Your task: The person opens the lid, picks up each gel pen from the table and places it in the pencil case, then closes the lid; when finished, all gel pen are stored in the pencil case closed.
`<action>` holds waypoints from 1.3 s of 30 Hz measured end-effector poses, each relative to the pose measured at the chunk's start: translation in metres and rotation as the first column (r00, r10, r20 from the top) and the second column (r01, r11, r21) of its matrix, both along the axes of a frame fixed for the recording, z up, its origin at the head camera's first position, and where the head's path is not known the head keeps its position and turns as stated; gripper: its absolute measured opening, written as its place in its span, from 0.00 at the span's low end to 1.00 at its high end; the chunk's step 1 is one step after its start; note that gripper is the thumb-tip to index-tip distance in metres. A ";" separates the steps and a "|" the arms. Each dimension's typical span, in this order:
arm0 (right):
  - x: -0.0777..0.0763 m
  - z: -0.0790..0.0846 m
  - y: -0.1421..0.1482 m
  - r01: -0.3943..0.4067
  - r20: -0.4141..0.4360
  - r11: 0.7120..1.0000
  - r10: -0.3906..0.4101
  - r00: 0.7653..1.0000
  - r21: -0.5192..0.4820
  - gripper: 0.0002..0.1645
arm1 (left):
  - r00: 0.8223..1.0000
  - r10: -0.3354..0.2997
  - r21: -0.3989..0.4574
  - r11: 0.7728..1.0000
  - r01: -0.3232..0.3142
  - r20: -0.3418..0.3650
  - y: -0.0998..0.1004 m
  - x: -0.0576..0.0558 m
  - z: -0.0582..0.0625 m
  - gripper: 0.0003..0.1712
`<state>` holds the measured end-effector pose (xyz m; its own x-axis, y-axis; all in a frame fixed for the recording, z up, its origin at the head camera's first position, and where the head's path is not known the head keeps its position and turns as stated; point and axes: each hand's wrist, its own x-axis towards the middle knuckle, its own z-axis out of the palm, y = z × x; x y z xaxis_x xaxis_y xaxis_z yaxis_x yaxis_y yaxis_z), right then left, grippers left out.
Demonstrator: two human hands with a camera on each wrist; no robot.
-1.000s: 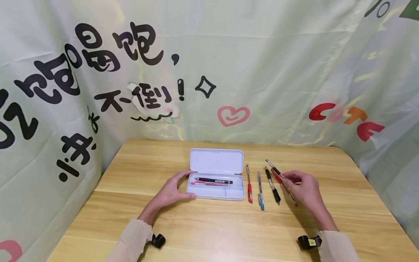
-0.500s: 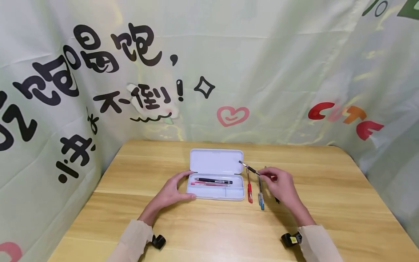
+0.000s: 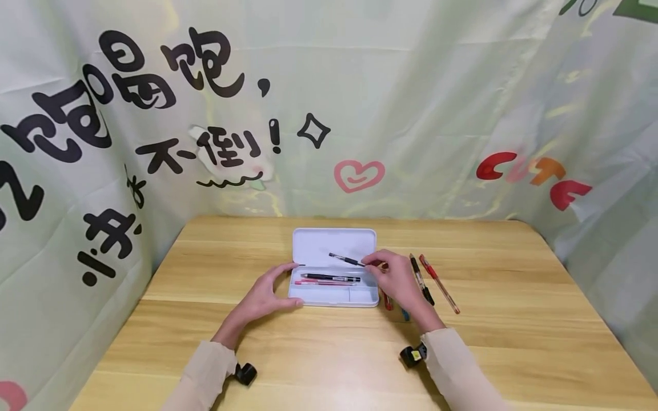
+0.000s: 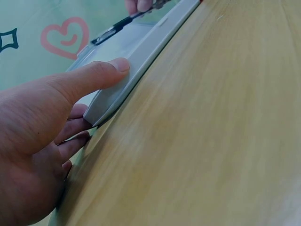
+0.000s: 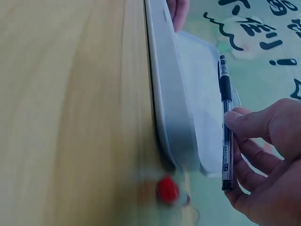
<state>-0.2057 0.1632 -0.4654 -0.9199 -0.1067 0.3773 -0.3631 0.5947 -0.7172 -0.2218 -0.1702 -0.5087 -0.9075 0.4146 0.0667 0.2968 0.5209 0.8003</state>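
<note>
Presently left hand [image 3: 264, 294] grips case [image 3: 324, 294], right hand [image 3: 398, 279] pinches one pen [image 5: 226, 148]; four pens [image 3: 439, 283] beside.

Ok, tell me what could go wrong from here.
The held pen slants over the case and might knock the black pen or pink pen inside. The right hand partly covers the red pen beside the case and could brush it away. The left hand grips only one end, so a bump at the other might swing the case.
</note>
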 end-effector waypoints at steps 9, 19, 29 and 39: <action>-0.011 -0.004 -0.038 -0.038 0.037 0.996 0.035 0.999 0.079 0.08 | 1.000 0.008 -0.006 1.000 -0.008 -0.008 0.000 0.000 0.000 0.54; -0.015 -0.007 -0.059 -0.044 0.119 0.986 0.025 0.993 0.162 0.08 | 1.000 0.002 0.020 1.000 -0.002 0.009 0.002 -0.001 0.001 0.52; -0.010 -0.005 -0.053 -0.062 0.092 0.994 0.053 0.994 0.094 0.07 | 1.000 0.014 0.012 1.000 -0.014 0.008 0.001 0.000 0.002 0.53; 0.007 -0.001 -0.014 -0.025 0.062 0.999 0.022 0.998 0.048 0.12 | 1.000 0.006 0.017 1.000 -0.006 -0.006 0.001 -0.001 0.002 0.53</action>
<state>-0.1985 0.1488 -0.4665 -0.9382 -0.1455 0.3139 -0.3336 0.6212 -0.7091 -0.2223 -0.1688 -0.5066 -0.9096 0.4079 0.0792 0.2986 0.5090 0.8074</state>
